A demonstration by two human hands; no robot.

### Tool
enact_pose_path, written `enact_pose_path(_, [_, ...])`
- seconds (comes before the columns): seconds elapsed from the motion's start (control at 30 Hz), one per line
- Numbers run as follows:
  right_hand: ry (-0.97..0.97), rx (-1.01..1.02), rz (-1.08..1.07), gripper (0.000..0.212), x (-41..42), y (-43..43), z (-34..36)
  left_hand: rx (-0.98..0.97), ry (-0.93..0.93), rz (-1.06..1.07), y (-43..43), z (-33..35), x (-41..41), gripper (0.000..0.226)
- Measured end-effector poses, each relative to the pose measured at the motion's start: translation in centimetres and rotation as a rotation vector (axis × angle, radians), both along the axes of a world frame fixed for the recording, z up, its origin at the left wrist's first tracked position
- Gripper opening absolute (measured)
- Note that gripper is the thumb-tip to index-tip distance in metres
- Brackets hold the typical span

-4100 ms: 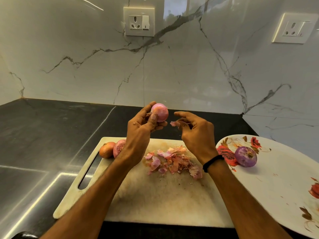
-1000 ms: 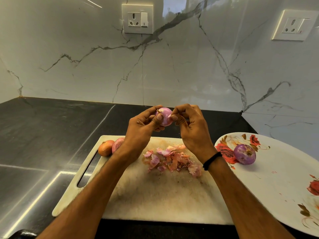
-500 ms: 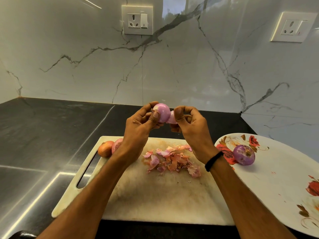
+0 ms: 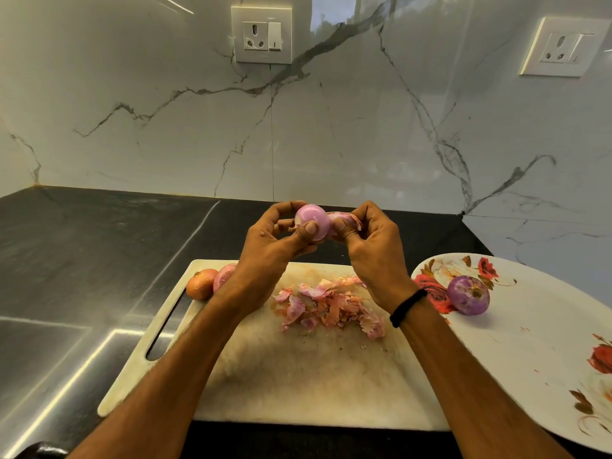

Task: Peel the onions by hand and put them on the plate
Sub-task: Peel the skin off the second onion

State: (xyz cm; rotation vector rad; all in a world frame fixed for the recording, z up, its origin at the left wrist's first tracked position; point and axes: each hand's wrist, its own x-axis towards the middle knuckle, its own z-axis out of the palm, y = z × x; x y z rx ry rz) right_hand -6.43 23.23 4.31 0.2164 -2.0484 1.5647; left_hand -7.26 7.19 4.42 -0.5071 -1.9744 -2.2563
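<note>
The left hand (image 4: 265, 240) grips a small onion (image 4: 313, 220) above the cutting board (image 4: 298, 376), thumb pressed on its glossy pink side, while the right hand (image 4: 371, 240) pinches a loose flap of skin (image 4: 344, 220) beside it. The bulb looks firm, light and probably slippery where bared, so holding it at the ends seems safest; the papery skin should tear easily. One peeled onion (image 4: 468, 294) sits on the plate (image 4: 530, 359); two unpeeled onions (image 4: 202, 283) wait on the board.
</note>
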Motion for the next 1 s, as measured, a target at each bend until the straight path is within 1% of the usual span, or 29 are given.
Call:
enact_pose_path(0.1, [0.001, -0.042, -0.053, 0.018, -0.2, 0.4, 0.0, 0.062, -0.059, -0.073, 0.1, 0.1, 0.2, 0.046])
enact_pose_path(0.23, [-0.076, -0.19, -0.008, 0.016, -0.4, 0.5, 0.1, 0.162, -0.128, -0.144, 0.4, 0.1, 0.5, 0.042])
enact_pose_path(0.33, [-0.16, -0.405, 0.102, 0.013, -0.1, 0.1, 0.5, 0.231, -0.175, -0.169, 0.4, 0.4, 0.5, 0.038])
enact_pose_path(0.4, [-0.215, -0.634, 0.216, 0.01, 0.2, 0.1, 1.1, 0.275, -0.206, -0.194, 0.4, 0.6, 0.6, 0.038])
enact_pose_path(0.47, [-0.239, -0.857, 0.298, 0.009, 0.4, 0.6, 1.6, 0.321, -0.237, -0.206, 0.1, 0.7, 0.6, 0.031])
enact_pose_path(0.5, [-0.234, -0.89, 0.295, 0.009, 0.4, 0.9, 1.7, 0.345, -0.253, -0.199, -0.1, 0.8, 0.6, 0.029])
enact_pose_path(0.53, [-0.227, -0.84, 0.254, 0.006, 0.4, 1.2, 1.8, 0.364, -0.268, -0.188, -0.2, 0.8, 0.6, 0.029])
enact_pose_path(0.57, [-0.213, -0.734, 0.194, 0.005, 0.4, 1.4, 1.8, 0.375, -0.279, -0.17, -0.3, 0.9, 0.5, 0.029])
enact_pose_path(0.63, [-0.19, -0.479, 0.085, 0.012, 0.3, 1.6, 1.6, 0.364, -0.282, -0.119, -0.4, 0.8, 0.4, 0.028])
enact_pose_path(0.73, [-0.143, -0.112, -0.049, 0.01, 0.1, 1.7, 1.0, 0.305, -0.243, -0.059, -0.4, 0.6, 0.1, 0.025])
enact_pose_path(0.77, [-0.121, -0.026, -0.075, 0.01, 0.1, 1.8, 0.8, 0.299, -0.226, -0.056, -0.4, 0.6, 0.0, 0.025])
enact_pose_path(0.87, [-0.063, 0.061, -0.079, 0.014, 0.1, 1.7, 0.6, 0.298, -0.161, -0.08, -0.5, 0.5, -0.2, 0.034])
enact_pose_path(0.97, [-0.049, -0.022, -0.006, 0.016, 0.1, 1.4, 0.6, 0.281, -0.12, -0.105, -0.4, 0.4, -0.2, 0.042])
enact_pose_path(1.0, [-0.059, -0.065, 0.037, 0.02, 0.1, 1.3, 0.6, 0.277, -0.118, -0.109, -0.3, 0.3, -0.1, 0.043])
